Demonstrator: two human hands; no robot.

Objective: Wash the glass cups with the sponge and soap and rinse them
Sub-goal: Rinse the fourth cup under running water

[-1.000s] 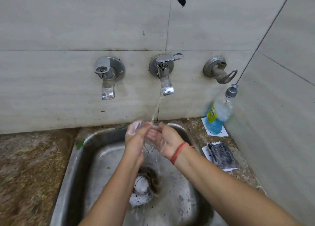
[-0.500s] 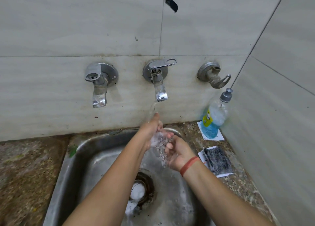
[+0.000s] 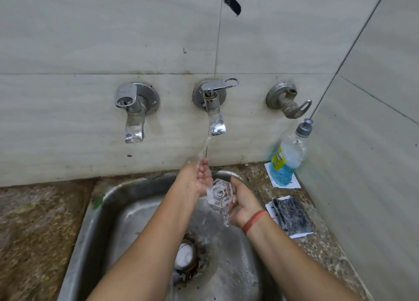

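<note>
A faceted glass cup (image 3: 219, 195) is held above the steel sink (image 3: 102, 210), just below the middle tap (image 3: 214, 110), from which a thin stream of water (image 3: 204, 146) is running; the cup is tipped on its side, its six-sided base turned towards the camera and its long axis pointed away towards the wall, the mouth being hidden behind the base. The cup is gripped by the right hand (image 3: 243, 204), whose fingers are curled round its wall; a red band (image 3: 254, 219) is worn at that wrist. The left hand (image 3: 197, 178) is raised into the stream just beside the cup's far end; whether it grips the cup cannot be told. Water is seen spilling from the cup's lower edge. On the surface to the right a bottle of blue soap (image 3: 286, 162) is stood against the corner; its yellow label cannot be read; a dark sponge (image 3: 292, 214) is laid nearer, on a white card.
</note>
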